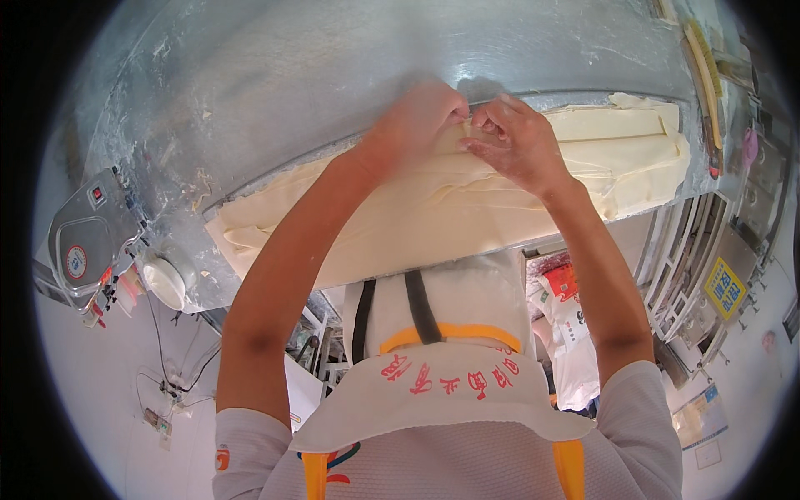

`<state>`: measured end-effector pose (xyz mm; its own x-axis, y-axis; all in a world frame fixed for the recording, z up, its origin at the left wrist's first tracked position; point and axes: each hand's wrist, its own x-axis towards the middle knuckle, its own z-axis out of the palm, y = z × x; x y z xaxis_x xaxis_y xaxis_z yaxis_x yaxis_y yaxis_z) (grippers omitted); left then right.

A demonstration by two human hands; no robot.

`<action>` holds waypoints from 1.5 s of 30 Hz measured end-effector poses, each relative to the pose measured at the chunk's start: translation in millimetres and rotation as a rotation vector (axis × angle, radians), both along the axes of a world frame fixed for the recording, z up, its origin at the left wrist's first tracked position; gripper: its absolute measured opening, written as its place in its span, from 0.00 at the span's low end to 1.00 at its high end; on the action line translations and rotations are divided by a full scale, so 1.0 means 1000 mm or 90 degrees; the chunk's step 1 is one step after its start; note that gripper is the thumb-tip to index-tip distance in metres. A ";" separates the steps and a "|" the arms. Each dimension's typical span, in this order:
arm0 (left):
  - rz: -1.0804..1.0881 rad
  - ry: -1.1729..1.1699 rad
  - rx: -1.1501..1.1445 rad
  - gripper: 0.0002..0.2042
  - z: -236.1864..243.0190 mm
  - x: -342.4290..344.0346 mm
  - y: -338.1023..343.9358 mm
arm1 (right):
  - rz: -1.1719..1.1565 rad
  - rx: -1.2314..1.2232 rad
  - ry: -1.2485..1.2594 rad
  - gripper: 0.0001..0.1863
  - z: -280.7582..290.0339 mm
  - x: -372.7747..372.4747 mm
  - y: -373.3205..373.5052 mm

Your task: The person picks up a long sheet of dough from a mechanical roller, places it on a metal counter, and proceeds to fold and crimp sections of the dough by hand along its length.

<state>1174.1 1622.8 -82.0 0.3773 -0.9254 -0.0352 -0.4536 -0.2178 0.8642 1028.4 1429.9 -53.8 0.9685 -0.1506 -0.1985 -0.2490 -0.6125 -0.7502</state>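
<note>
A wide, pale sheet of dough (467, 212) lies along the near edge of the metal worktop (292, 75), with folds and loose layers on its upper side. My left hand (427, 110) is closed at the dough's far edge, near the middle, its fingers pinching the edge. Close beside it, my right hand (515, 140) has its thumb and curled fingers pinched on the same stretch of dough. Both hands partly hide the bit of dough between them. Toward the right end, the dough lies in flat overlapping strips.
A brush (707, 79) with pale bristles lies at the worktop's right edge. On the left are a metal machine (83, 242) with a red switch and a white bowl (165, 282). Below the worktop, a white sack (573, 342) stands near a metal rack (687, 250).
</note>
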 end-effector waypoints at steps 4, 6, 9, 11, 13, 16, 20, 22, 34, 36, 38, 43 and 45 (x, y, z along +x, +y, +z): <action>0.041 0.097 0.062 0.05 0.012 -0.003 -0.006 | -0.021 -0.043 -0.058 0.13 -0.010 -0.003 0.005; 0.055 0.128 0.069 0.04 0.013 -0.004 -0.006 | -0.023 -0.006 -0.051 0.13 -0.008 0.000 0.004; 0.048 0.142 0.067 0.04 0.017 -0.003 -0.007 | -0.039 0.073 0.040 0.13 0.004 0.006 -0.008; 0.063 0.157 0.071 0.04 0.020 -0.003 -0.009 | -0.033 0.094 0.094 0.12 0.012 0.012 -0.018; 0.072 0.162 0.085 0.05 0.022 -0.003 -0.011 | 0.025 0.063 0.088 0.09 0.016 0.024 -0.025; 0.093 0.114 0.112 0.05 0.026 -0.003 -0.009 | 0.079 -0.002 0.068 0.07 0.020 0.048 -0.040; 0.100 -0.045 0.034 0.07 0.021 -0.005 0.027 | 0.015 -0.040 0.019 0.11 0.041 0.046 -0.035; 0.079 -0.099 0.009 0.08 0.024 -0.010 0.057 | 0.057 0.080 0.023 0.14 0.039 0.014 -0.028; 0.042 -0.163 0.005 0.07 0.014 -0.019 0.061 | 0.113 0.016 0.043 0.15 0.016 -0.014 -0.036; 0.044 -0.172 -0.062 0.06 0.016 -0.023 0.049 | 0.064 -0.010 -0.042 0.16 0.014 -0.012 -0.036; 0.034 -0.170 -0.080 0.07 0.013 -0.026 0.040 | 0.017 0.022 -0.003 0.18 0.026 -0.019 -0.039; 0.044 -0.227 -0.026 0.08 0.009 -0.035 0.029 | 0.088 -0.054 0.048 0.25 0.048 -0.047 -0.068; 0.041 -0.242 -0.033 0.07 0.009 -0.038 0.022 | 0.095 -0.113 0.077 0.27 0.047 -0.061 -0.085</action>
